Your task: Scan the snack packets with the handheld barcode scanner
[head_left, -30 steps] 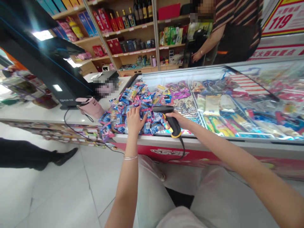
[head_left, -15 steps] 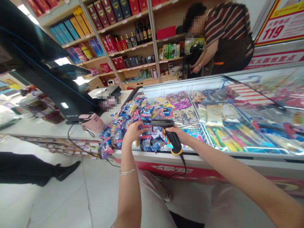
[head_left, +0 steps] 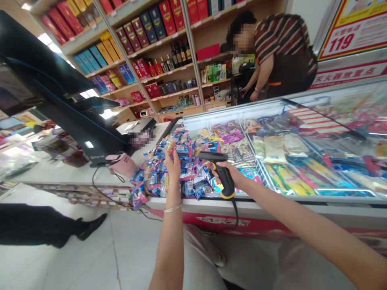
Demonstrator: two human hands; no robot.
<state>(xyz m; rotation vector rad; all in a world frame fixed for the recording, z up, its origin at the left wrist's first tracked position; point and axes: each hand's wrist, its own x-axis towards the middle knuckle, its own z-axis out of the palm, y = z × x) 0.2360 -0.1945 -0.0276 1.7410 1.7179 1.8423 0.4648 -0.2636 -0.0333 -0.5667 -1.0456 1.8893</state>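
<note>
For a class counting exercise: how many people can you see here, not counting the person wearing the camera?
2. One person in a striped shirt stands behind the freezer. Of the other, only a black-trousered leg shows, on the floor at lower left. Others may be out of view.

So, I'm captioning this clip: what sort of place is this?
Probably a convenience store or small supermarket: a handheld barcode scanner, a glass-topped display chest of packaged goods, and wall shelves of boxes and bottles.

Retail shop, checkout counter: wooden shelves (head_left: 151,52) of boxed liquor and bottles, glass-topped chest freezer (head_left: 302,161) of packaged goods, point-of-sale monitor (head_left: 54,80), barcode scanner (head_left: 223,177), red-framed price sign (head_left: 353,34).
</note>
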